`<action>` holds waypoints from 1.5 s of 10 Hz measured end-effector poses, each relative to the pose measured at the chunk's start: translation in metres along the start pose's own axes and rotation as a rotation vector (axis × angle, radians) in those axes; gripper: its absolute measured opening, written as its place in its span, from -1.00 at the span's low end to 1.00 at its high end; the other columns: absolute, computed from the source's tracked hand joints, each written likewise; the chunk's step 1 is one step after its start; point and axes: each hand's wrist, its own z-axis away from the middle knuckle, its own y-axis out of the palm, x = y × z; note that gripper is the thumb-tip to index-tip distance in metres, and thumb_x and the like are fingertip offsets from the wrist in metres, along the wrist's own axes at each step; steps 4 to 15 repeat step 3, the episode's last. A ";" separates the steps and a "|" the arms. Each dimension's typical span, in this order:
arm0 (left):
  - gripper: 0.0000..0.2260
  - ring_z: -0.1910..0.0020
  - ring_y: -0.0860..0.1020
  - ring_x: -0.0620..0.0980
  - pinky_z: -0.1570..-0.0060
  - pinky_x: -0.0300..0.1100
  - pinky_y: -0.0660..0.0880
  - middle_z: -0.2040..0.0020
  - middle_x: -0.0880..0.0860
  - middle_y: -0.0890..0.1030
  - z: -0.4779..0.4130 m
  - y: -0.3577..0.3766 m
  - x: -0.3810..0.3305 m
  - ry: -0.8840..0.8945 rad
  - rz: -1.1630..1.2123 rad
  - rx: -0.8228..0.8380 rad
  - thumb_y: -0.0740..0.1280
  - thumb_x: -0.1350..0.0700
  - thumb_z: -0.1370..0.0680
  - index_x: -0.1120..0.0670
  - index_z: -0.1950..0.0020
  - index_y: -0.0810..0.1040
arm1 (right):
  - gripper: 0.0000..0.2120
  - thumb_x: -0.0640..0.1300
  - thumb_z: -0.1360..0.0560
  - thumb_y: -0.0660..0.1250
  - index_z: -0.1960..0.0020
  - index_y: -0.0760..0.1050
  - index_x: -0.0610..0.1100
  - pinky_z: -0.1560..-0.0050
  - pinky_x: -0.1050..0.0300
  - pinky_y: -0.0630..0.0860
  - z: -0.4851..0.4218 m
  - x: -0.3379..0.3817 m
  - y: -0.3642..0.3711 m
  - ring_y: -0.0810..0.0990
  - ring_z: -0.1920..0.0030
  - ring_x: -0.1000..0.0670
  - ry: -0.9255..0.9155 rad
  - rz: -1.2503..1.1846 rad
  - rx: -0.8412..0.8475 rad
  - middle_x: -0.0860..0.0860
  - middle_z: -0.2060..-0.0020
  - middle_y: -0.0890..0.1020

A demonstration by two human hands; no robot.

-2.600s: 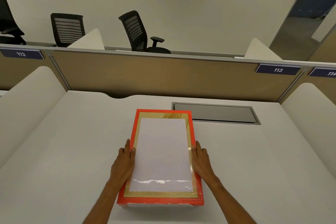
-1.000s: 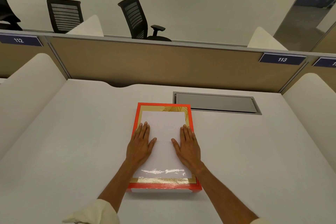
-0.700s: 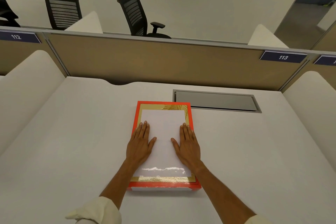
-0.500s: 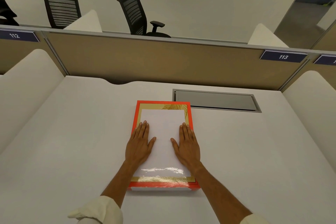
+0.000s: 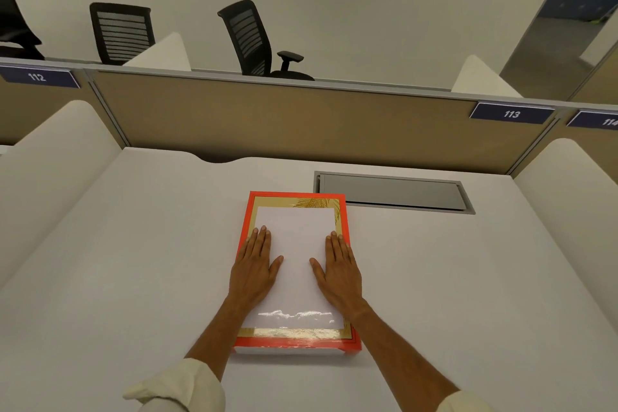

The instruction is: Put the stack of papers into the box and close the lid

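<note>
Navy partition labels read "112" [image 5: 36,77], "113" [image 5: 511,114]. Flat rectangular red-orange box, glossy gold-bordered white lid [image 5: 296,264], closed on white bench [image 5: 117,278]. Left hand [image 5: 254,269], right hand [image 5: 339,273] flat on lid, fingers [image 5: 262,237] extended, grasping nothing. Papers not visible.

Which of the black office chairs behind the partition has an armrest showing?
The right chair, turned sideways, with an armrest sticking out to its right. The middle chair faces the camera squarely and the left chair is cut off; neither shows one.

head cam | worn high | faces forward-down | near desk [image 5: 133,278]
</note>
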 end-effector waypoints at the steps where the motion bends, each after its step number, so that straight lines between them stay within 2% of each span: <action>1: -0.04 -0.60 -0.05 0.02 -0.55 -0.09 -0.14 -0.62 0.07 -0.02 -0.002 -0.006 -0.023 -0.015 0.061 -0.026 -0.48 -0.42 -0.35 0.10 -0.59 -0.06 | -0.30 0.25 -0.59 -0.03 -0.58 -0.15 -0.08 -0.53 0.13 -0.21 0.004 -0.007 -0.014 -0.11 -0.59 0.00 -0.025 -0.039 -0.013 0.00 -0.59 -0.07; 3: -0.05 -0.60 -0.09 -0.01 -0.57 -0.08 -0.14 -0.62 0.04 -0.08 -0.003 0.005 -0.077 -0.006 0.044 -0.044 -0.51 -0.42 -0.33 0.06 -0.59 -0.11 | -0.30 0.27 -0.59 -0.05 -0.58 -0.15 -0.07 -0.49 0.16 -0.29 0.012 -0.052 -0.038 -0.13 -0.59 0.00 -0.012 -0.021 -0.054 0.00 -0.59 -0.07; 15: -0.05 -0.60 -0.09 -0.01 -0.57 -0.08 -0.14 -0.62 0.04 -0.08 -0.003 0.005 -0.077 -0.006 0.044 -0.044 -0.51 -0.42 -0.33 0.06 -0.59 -0.11 | -0.30 0.27 -0.59 -0.05 -0.58 -0.15 -0.07 -0.49 0.16 -0.29 0.012 -0.052 -0.038 -0.13 -0.59 0.00 -0.012 -0.021 -0.054 0.00 -0.59 -0.07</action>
